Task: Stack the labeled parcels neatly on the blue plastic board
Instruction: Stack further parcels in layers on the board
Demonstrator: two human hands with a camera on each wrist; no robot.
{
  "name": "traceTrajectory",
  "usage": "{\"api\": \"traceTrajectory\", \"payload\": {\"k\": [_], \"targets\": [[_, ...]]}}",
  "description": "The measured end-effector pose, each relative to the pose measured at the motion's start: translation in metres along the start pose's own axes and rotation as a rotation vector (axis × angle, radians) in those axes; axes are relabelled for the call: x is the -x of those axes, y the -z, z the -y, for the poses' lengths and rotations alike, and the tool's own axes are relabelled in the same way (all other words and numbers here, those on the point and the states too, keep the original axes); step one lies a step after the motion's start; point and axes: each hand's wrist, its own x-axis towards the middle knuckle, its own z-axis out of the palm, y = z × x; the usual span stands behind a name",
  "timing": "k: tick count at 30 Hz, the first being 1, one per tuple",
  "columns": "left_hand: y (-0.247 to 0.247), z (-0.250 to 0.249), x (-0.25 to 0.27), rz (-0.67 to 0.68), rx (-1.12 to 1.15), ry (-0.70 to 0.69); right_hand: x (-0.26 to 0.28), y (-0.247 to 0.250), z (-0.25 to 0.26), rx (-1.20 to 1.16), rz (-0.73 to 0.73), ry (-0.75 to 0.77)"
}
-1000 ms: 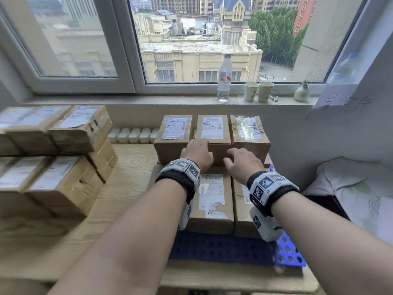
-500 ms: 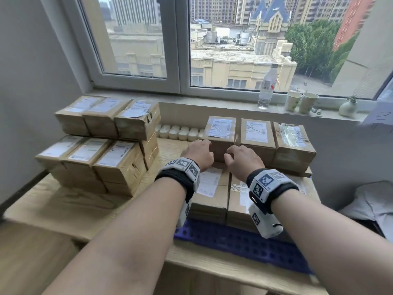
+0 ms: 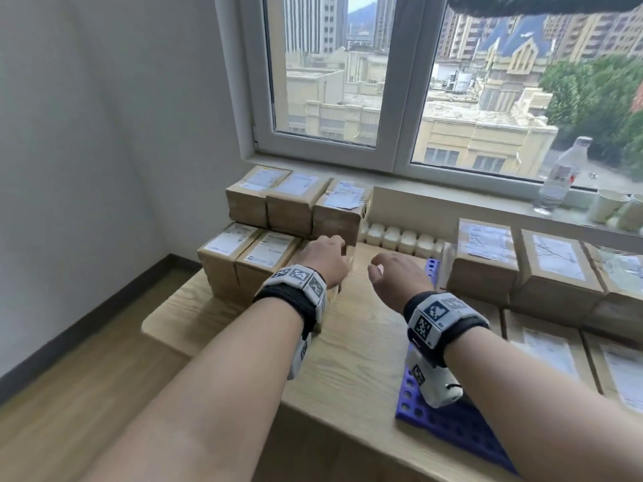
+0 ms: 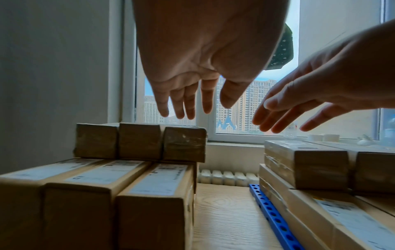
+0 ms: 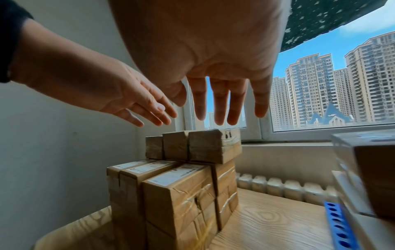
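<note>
Several labeled brown parcels (image 3: 487,269) lie in two layers on the blue plastic board (image 3: 449,433) at the right. A second pile stands on the table at the left, with an upper row (image 3: 295,207) and a lower row (image 3: 243,255). My left hand (image 3: 327,259) hovers over the right end of that pile, fingers straight, holding nothing. In the left wrist view its fingers (image 4: 188,104) hang just above the upper row (image 4: 138,140). My right hand (image 3: 393,276) floats over bare table beside it; its straight fingers (image 5: 222,110) hold nothing.
Bare wooden tabletop (image 3: 365,342) separates the left pile from the board. A row of white bottles (image 3: 400,238) lines the back. A water bottle (image 3: 560,175) and paper cups (image 3: 609,205) stand on the sill. The table's left corner (image 3: 156,325) is near the wall.
Both hands have lifted off the parcels on the board and moved left toward the other pile. The head view has swung left with them.
</note>
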Motion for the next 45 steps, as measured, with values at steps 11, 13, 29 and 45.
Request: {"api": "traceTrajectory", "payload": {"k": [11,13,29,45], "targets": [[0.056,0.138,-0.008,-0.082,0.087,0.091,-0.034,-0.054,0.124,-0.054,0.016,0.048],[0.059,0.154,-0.014,-0.101,0.130,0.122,-0.041,-0.062,0.138,-0.070,0.004,0.056],[0.090,0.227,-0.113,-0.131,0.158,0.205,-0.164,-0.087,0.205,-0.135,-0.038,0.173],[0.100,0.264,-0.244,-0.127,0.603,0.537,-0.282,-0.087,0.208,-0.082,-0.070,0.204]]}}
